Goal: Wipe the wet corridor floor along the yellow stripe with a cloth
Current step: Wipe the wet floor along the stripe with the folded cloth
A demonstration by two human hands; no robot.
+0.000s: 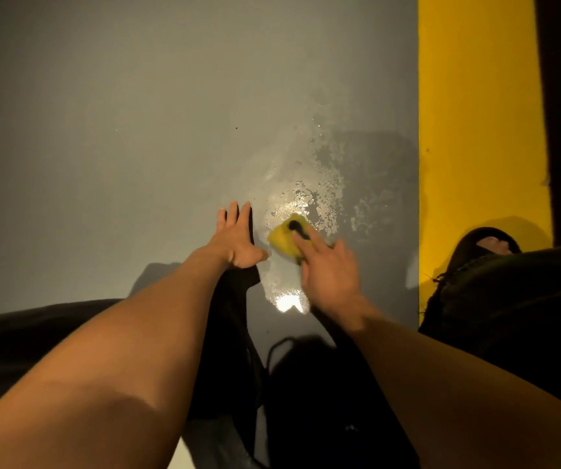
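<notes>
A small yellow cloth (284,240) lies bunched on the grey corridor floor (120,113), at the lower edge of a patch of water (309,184) that glints in the light. My right hand (330,275) presses on the cloth with its fingers stretched over it; the hand is motion-blurred. My left hand (235,240) lies flat on the floor just left of the cloth, fingers straight and spread. A wide yellow stripe (478,130) runs along the floor on the right.
A dark strip or wall base (558,113) borders the stripe at the far right. My foot in a black sandal (490,243) rests on the stripe. My dark-clad knee (526,299) fills the lower right. A second bright wet spot (289,301) lies nearer me.
</notes>
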